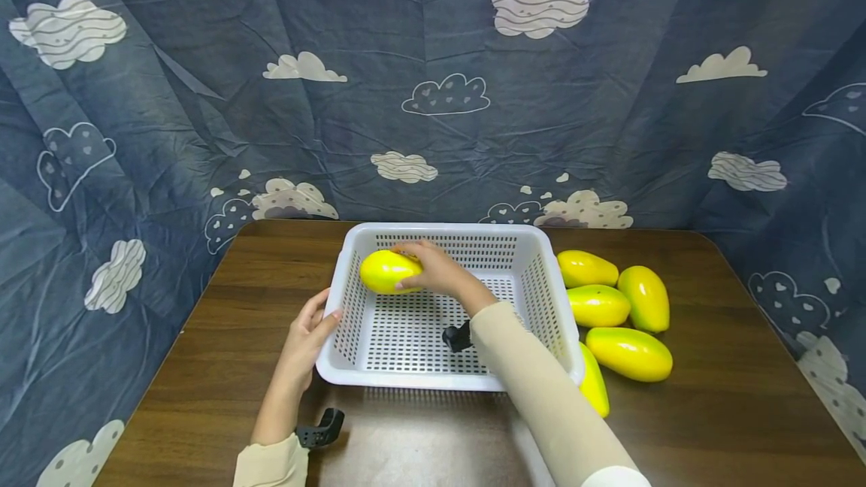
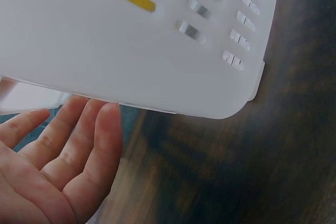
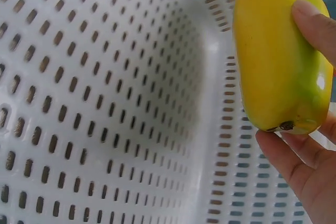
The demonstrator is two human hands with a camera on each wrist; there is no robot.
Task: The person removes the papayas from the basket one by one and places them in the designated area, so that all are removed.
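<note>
A yellow-green mango (image 1: 386, 272) is held in my right hand (image 1: 433, 270), inside the left part of a white perforated plastic basket (image 1: 449, 379). In the right wrist view, the thumb presses one side of the mango (image 3: 281, 51), and the fingers of the right hand (image 3: 310, 171) reach around its stem end. The basket floor shows below it. My left hand (image 1: 307, 337) grips the basket's left rim, thumb on top. The left wrist view shows the fingertips of the left hand (image 2: 63, 156) at the edge of the basket (image 2: 105, 51), seen from outside.
Right of the basket several more mangoes lie on the brown wooden table (image 1: 717, 367), among them a mango (image 1: 629, 354) near the front and a mango (image 1: 644, 299) farthest right. One mango (image 1: 592, 382) sits partly behind the basket's right rim. A cloud-patterned curtain (image 1: 453, 149) hangs behind.
</note>
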